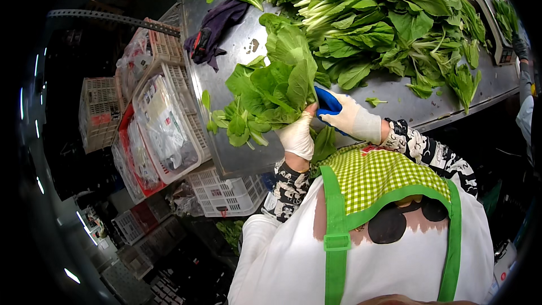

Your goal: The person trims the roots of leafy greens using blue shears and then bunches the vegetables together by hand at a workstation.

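Observation:
My left hand (297, 136), in a white glove with the thumb tip bare, grips a bunch of leafy greens (275, 82) by its lower end. Broad leaves fan out over the metal table, away from my body. Close on the right is my right hand (349, 114), in a white glove with a blue coated palm. Its fingers curve beside the stem end; whether they hold anything is hidden. Below the two hands hangs a green leaf (324, 143), in front of my checked apron (389, 173). A large pile of greens (372, 25) covers the table's far side.
On the metal table (237, 152), a dark purple cloth (222, 19) lies under a red and black tool (200, 44). Plastic crates (169, 127) holding bags stand left; a white crate (228, 195) sits below. At far right, a co-worker's gloved hand (520, 46) is beside greens on a scale (501, 46).

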